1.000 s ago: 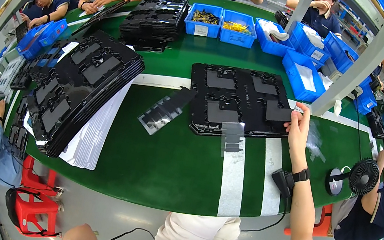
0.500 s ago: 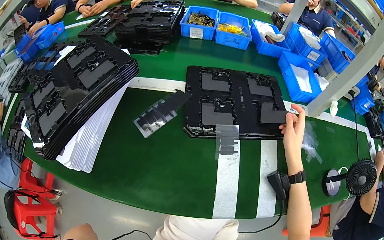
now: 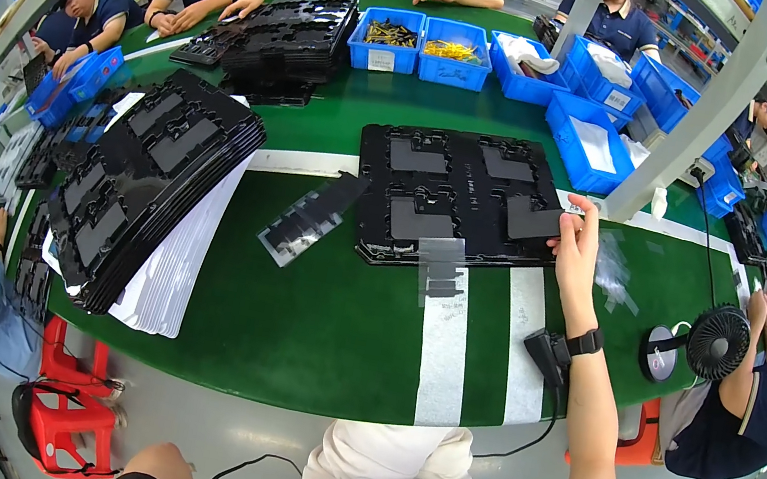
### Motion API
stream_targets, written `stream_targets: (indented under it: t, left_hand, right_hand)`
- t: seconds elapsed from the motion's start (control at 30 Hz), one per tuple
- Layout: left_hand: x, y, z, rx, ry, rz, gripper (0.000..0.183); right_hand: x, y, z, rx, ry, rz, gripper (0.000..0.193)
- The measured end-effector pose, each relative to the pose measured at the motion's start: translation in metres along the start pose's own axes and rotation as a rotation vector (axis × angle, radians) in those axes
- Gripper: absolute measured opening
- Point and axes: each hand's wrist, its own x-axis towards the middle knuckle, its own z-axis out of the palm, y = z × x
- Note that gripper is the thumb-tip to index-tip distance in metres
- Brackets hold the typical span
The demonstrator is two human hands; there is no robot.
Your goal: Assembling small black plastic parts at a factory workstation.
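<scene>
My right hand (image 3: 578,254) reaches over the right edge of a black plastic tray (image 3: 461,202). Its thumb and fingers are closed on the right end of a thin dark grey rectangular panel (image 3: 531,220), which lies over the tray's near right pocket. Similar grey panels fill the other pockets, among them the near left panel (image 3: 420,220). Across the tray's front edge hangs a clear film strip with dark bars (image 3: 441,267). Left of the tray lies another clear and black film sheet (image 3: 309,219). My left hand is outside the picture.
A leaning stack of black trays (image 3: 158,161) with white sheets stands at the left. Blue bins (image 3: 454,71) line the far side, beside a slanted metal post (image 3: 703,116). Crumpled clear film (image 3: 614,268), a black charger (image 3: 547,356) and a small fan (image 3: 717,342) lie rightward. Co-workers sit around.
The whole scene has shifted slightly left and up in the picture. My right hand stays at the grey panel's right end, its fingers a little more closed together.
</scene>
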Motion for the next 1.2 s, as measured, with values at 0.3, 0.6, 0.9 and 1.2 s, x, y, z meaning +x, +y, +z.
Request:
stream_targets:
  t: [0.3,0.6,0.9,1.2]
  left_hand:
    - [0.006,-0.012,-0.050,-0.170,-0.479,-0.514,0.014]
    - [-0.019,-0.128,-0.089,0.189,-0.040,-1.170,0.018]
    - [-0.045,-0.218,-0.114,0.501,0.282,-1.165,0.012]
    - [-0.078,-0.238,-0.120,0.719,0.206,-1.119,0.011]
  right_hand:
    - [0.000,0.010,-0.002,-0.109,-0.059,-0.051,0.023]
    - [-0.004,0.006,-0.006,-0.259,-0.084,-0.090,0.034]
    - [-0.004,0.013,-0.003,-0.367,-0.091,-0.202,0.044]
    - [-0.006,0.006,-0.004,-0.403,-0.128,-0.181,0.042]
